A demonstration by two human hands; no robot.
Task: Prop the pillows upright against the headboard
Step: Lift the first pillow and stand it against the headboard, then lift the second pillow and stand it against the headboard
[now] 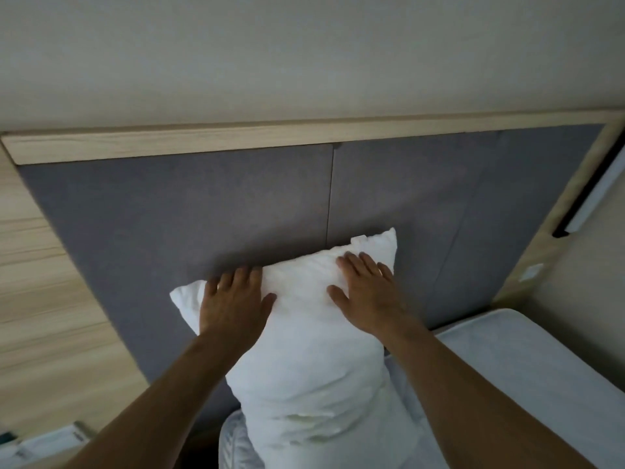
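The white pillow (304, 333) stood on end against the grey headboard (203, 204) — long axis vertical, top leaning onto it. The left hand (231, 301) and right hand (367, 292) lay flat, fingers spread, pressing its upper end — clasping nothing.

White mattress (527, 360) — white pillow (304, 333) upright on it, against grey headboard (169, 214).

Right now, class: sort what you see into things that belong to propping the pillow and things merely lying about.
Belongs to the job:
white pillow
grey headboard
left hand
right hand
mattress

Just lying about:
papers at lower left
white fitting on the right wall
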